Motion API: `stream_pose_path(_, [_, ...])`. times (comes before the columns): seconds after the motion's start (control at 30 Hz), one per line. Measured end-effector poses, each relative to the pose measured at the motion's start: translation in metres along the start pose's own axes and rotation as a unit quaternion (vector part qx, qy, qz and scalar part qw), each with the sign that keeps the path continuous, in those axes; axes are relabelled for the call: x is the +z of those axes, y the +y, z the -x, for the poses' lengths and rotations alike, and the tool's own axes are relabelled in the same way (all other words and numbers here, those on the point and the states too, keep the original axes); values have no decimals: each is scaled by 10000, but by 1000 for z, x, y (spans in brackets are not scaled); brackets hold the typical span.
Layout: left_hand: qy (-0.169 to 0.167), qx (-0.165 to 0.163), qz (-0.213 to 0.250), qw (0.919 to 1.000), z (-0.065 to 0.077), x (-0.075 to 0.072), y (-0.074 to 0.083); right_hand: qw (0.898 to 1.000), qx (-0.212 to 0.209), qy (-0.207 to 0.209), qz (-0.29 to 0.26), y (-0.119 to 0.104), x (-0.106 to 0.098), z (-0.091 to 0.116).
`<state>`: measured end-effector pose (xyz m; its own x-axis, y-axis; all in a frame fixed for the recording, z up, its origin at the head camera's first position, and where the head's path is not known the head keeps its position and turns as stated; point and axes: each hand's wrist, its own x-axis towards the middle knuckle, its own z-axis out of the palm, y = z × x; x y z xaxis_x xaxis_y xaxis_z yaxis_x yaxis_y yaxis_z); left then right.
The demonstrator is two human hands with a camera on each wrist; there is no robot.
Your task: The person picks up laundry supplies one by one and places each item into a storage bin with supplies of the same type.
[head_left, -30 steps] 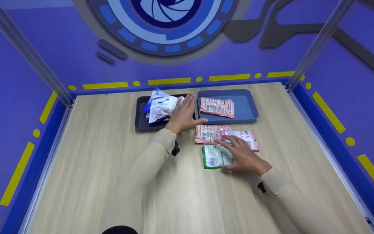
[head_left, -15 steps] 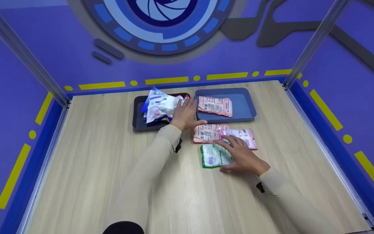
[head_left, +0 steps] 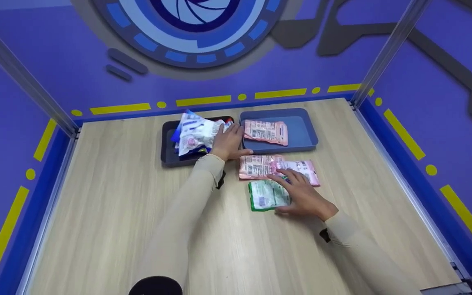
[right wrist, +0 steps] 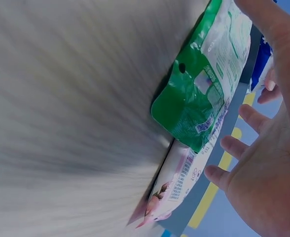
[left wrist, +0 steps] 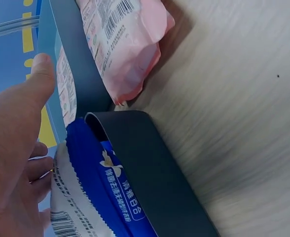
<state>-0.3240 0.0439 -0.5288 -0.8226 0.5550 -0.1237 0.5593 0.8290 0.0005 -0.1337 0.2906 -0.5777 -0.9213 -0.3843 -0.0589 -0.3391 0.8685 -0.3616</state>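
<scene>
In the head view, the right hand [head_left: 305, 197] hangs over the right part of a green packet [head_left: 265, 195], right of the frame's centre. Its fingers and thumb are apart; whether they touch the plastic cannot be told. The green packet lies flat on the table [head_left: 117, 213]. Just above it in the frame lie a pink packet [head_left: 255, 166] and, to the right, a white-and-pink packet [head_left: 306, 169], partly behind the fingers.

The left hand [head_left: 228, 142], above the centre, is over the right end of a black tray [head_left: 169, 152]. Its thumb sticks out to the right, apart from the fingers; contact with the packets there is unclear. The tray holds a white packet [head_left: 195, 133] on top of blue ones. Beside it on the right, a grey-blue tray [head_left: 302, 132] holds another pink packet [head_left: 266, 132] in its left half.
</scene>
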Motion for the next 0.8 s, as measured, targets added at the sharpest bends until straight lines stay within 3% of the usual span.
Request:
stream_pose_path(0.47, [207,125,-230,9994,-3,6,-1,9998,-197,37,62,-1,2,1])
stream_pose_path(0.8, [149,51,-448,9989,-11,13,1,9994,-208,-249,84,-7,8,-1])
